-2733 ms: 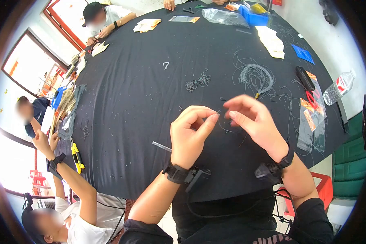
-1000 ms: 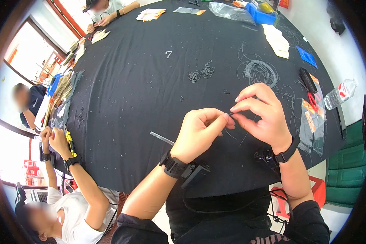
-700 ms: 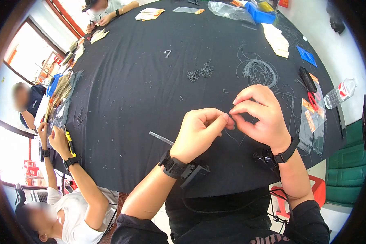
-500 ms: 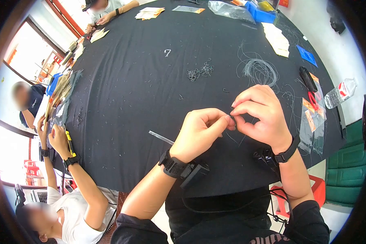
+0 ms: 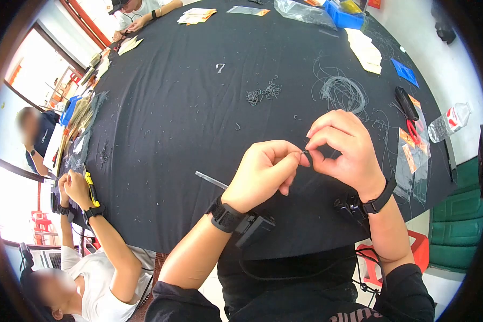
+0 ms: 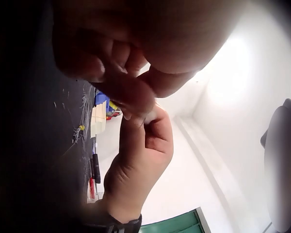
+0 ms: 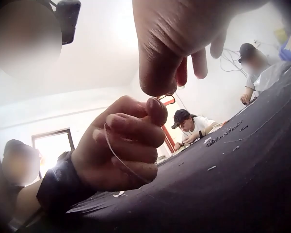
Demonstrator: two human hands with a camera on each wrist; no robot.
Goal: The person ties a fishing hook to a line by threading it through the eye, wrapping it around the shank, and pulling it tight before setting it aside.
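In the head view my left hand (image 5: 268, 174) and right hand (image 5: 349, 153) meet fingertip to fingertip over the black cloth (image 5: 182, 139). Between them sits a small dark fish hook (image 5: 305, 152), pinched by the left thumb and forefinger. The right thumb and forefinger pinch at its other end. Its thin curved bend, a fish hook (image 7: 170, 99), shows between the fingertips in the right wrist view. A strand of fishing line (image 7: 117, 153) loops down across the left fingers there. In the left wrist view, fingers hide the hook.
A pile of hooks (image 5: 254, 97) lies ahead, with a stray hook (image 5: 297, 117) nearer. A coil of fishing line (image 5: 357, 101), red-handled scissors (image 5: 411, 129) and a bottle (image 5: 449, 122) are at right. A clear strip (image 5: 211, 179) lies by the left wrist. Another person's arm (image 5: 110, 231) is at left.
The right hand, apart and blurred at first, has come in to meet the left fingertips. In the last half second the left hand's lower fingers have dropped slightly; the pinch stays in place.
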